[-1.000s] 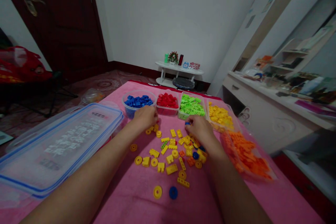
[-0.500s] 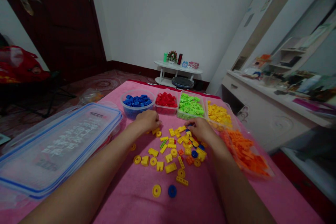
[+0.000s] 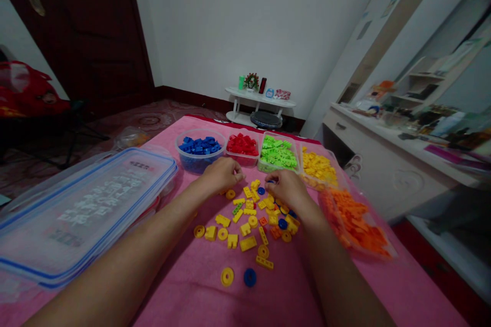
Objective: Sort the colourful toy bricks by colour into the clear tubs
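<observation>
A scatter of small toy bricks [image 3: 249, 219], mostly yellow with a few orange and blue, lies on the pink cloth [image 3: 199, 286]. My left hand [image 3: 222, 174] rests at the pile's far left edge with fingers curled; what they hold is hidden. My right hand [image 3: 286, 188] sits at the pile's far right, fingers pinched, with a small blue piece [image 3: 271, 181] showing at its fingertips. A yellow ring [image 3: 227, 276] and a blue ring [image 3: 249, 277] lie apart nearer to me.
Beyond the hands stand tubs of blue [image 3: 199, 149], red [image 3: 242, 147], green [image 3: 278, 154] and yellow bricks [image 3: 317, 166]; orange bricks [image 3: 355, 222] lie at right. A large lidded clear box [image 3: 88, 204] sits left. A white desk [image 3: 387, 158] flanks the right.
Both hands have drawn closer together over the far edge of the pile; the left moved right, the right slightly left. The camera shifted a little.
</observation>
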Motion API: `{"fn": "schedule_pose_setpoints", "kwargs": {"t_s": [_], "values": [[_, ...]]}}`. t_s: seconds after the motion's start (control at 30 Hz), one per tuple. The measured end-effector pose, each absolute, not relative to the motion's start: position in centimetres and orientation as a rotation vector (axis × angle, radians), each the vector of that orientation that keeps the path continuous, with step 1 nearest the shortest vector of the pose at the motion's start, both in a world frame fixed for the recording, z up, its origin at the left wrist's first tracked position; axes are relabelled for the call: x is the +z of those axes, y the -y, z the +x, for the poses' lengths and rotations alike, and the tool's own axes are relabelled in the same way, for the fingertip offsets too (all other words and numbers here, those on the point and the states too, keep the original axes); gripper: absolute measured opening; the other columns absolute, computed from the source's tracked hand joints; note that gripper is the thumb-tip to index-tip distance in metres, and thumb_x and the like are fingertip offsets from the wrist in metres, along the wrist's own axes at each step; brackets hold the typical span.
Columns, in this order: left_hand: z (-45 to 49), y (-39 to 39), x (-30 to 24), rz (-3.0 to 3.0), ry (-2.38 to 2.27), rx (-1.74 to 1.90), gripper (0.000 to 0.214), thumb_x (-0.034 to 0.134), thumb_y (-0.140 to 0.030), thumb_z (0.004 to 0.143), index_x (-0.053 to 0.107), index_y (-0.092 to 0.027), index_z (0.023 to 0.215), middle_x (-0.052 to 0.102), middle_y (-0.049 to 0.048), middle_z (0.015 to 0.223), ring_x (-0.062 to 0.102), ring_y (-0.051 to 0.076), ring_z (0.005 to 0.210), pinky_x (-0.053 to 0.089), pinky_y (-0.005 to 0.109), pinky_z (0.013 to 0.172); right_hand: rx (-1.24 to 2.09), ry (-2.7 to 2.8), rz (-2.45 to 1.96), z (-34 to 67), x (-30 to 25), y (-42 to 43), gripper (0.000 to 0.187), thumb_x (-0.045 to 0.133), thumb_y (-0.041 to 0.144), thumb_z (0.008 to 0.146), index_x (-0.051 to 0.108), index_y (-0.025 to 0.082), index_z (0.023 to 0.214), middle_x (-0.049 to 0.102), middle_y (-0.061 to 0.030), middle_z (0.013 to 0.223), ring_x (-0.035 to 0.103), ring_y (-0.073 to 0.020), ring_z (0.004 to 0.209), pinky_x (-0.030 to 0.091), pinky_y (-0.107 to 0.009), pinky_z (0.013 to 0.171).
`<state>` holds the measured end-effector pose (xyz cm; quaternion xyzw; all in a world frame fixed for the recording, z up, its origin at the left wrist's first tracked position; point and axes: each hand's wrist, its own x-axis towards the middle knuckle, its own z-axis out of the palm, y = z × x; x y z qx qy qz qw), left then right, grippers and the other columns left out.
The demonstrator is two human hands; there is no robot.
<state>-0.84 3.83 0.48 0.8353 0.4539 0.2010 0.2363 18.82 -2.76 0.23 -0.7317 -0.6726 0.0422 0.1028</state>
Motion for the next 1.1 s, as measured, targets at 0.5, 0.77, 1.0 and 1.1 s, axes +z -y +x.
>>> {"fn": "schedule_pose_setpoints", "kwargs": {"t_s": [0.5, 0.77, 1.0, 1.1], "values": [[2.1, -1.8, -0.5, 0.72, -0.629, 0.542, 0.042, 0.045, -0.051, 0.088, 0.061, -0.012, 0.089, 0.058, 0.0036, 0.063, 0.053, 0.009, 0.045, 0.038, 0.016, 0.039, 0.072, 1.881, -1.746, 15.0, 3.5, 4.0, 0.023, 0.063, 0.028, 0.074, 0.071, 0.024, 0.096, 0.069, -0.002, 0.089, 0.06, -0.0157, 0.08, 0.04, -0.025, 0.07], [2.2, -2.1, 0.7, 0.371, -0.548, 0.783, 0.035, 0.038, -0.033, 0.094, 0.059, -0.007, 0.085, 0.062, 0.0101, 0.069, 0.061, 0.012, 0.056, 0.046, 0.016, 0.043, 0.581, 1.092, -1.202, 13.5, 1.6, 3.1, 0.026, 0.057, 0.039, 0.08, 0.064, 0.018, 0.093, 0.067, -0.006, 0.098, 0.061, -0.0175, 0.091, 0.048, -0.03, 0.081], [2.8, -0.5, 2.0, 0.48, -0.528, 1.144, 0.033, 0.041, -0.031, 0.093, 0.061, -0.008, 0.083, 0.064, 0.0088, 0.072, 0.062, 0.012, 0.065, 0.053, 0.019, 0.057, 1.25, 0.566, -0.97, 9.7, -0.9, 3.2, 0.034, 0.041, 0.054, 0.085, 0.054, 0.023, 0.083, 0.067, -0.0088, 0.1, 0.06, -0.0198, 0.107, 0.05, -0.035, 0.092], [2.7, -0.3, 2.3, 0.401, -0.505, 1.132, 0.028, 0.041, -0.026, 0.092, 0.059, -0.009, 0.078, 0.061, 0.007, 0.069, 0.055, 0.007, 0.054, 0.04, 0.012, 0.041, 1.334, 0.472, -0.951, 8.8, -1.0, 3.6, 0.036, 0.035, 0.055, 0.087, 0.051, 0.023, 0.08, 0.066, -0.0076, 0.097, 0.059, -0.0192, 0.109, 0.049, -0.035, 0.095]]}}
